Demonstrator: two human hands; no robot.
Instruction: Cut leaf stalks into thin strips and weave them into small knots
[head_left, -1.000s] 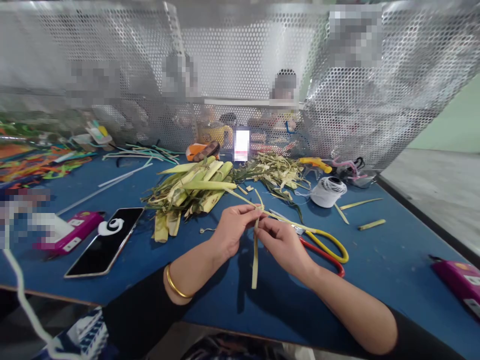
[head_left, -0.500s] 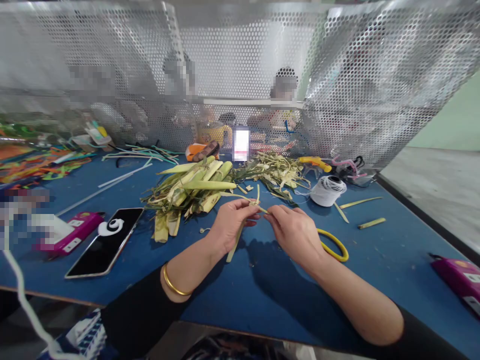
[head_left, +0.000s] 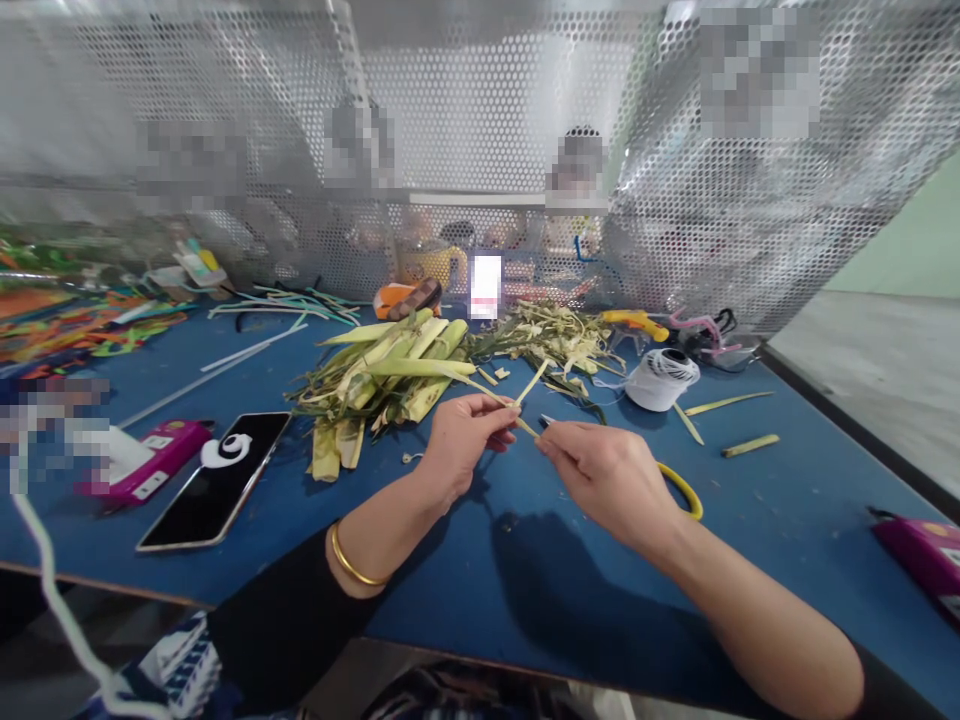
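Thin pale green leaf strips (head_left: 533, 381) cross between my hands above the blue table. My left hand (head_left: 466, 440) is closed, pinching them where they cross. My right hand (head_left: 600, 470) is closed at the lower right end of a strip, and a small pointed metallic tip shows by its fingers; the rest of that object is hidden in the hand. Behind my left hand lies a pile of green husks (head_left: 397, 370). A heap of dry, shredded leaf strips (head_left: 555, 335) lies beyond the hands.
White thread spool (head_left: 660, 380), yellow ring (head_left: 684, 490) and loose strips (head_left: 750, 446) lie right. A black phone (head_left: 217, 485) and magenta power strip (head_left: 161, 455) lie left. A perforated metal screen (head_left: 480, 110) stands behind the blue table (head_left: 450, 590); people are blurred beyond.
My right hand has shifted slightly right and down, and the small metallic tip now shows at its fingers. The upright strip now leans to the right. A strip end below my left hand no longer shows.
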